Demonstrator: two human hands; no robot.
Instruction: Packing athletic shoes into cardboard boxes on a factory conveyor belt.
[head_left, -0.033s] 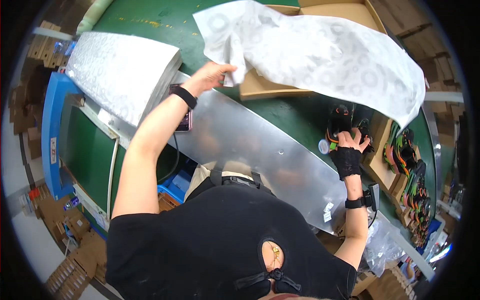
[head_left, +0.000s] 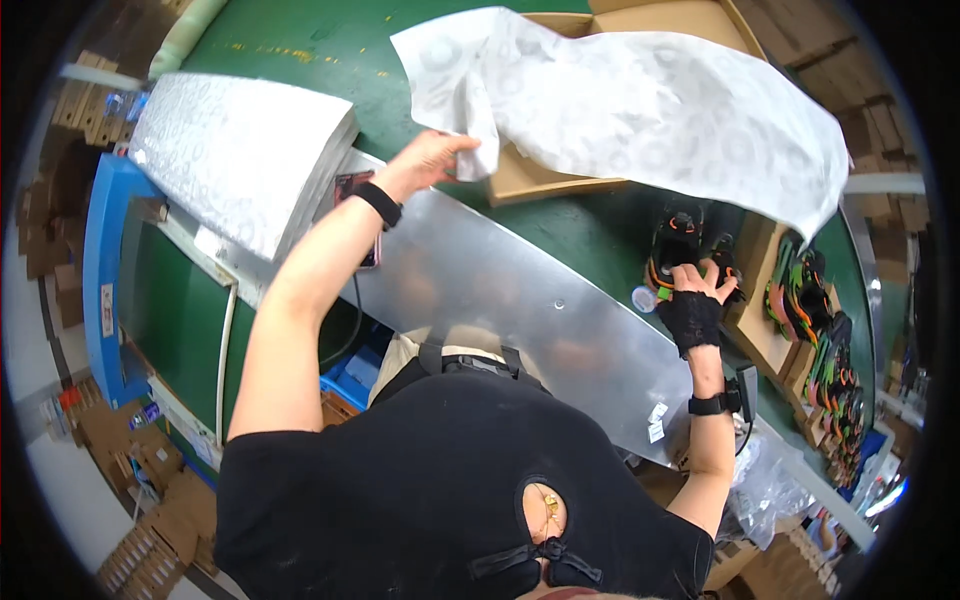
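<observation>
One white wrapping sheet [head_left: 640, 100], brown open box [head_left: 560, 175]

Illumination is bright and even, evidently from overhead. The metal plate [head_left: 520, 290], lying below the left hand's [head_left: 430, 160] fingers, shows broad soft glare and dull reflections rather than hard highlights. The white patterned sheet [head_left: 640, 100] pinched at those fingers is near overexposure, its print faint. Shadow is deepest just above the right hand's [head_left: 692, 305] fingers, where the dark sandals [head_left: 685, 245] lose detail. Fisheye distortion bends straight edges outward; a black vignette rings the frame. Rim areas are soft.
</observation>
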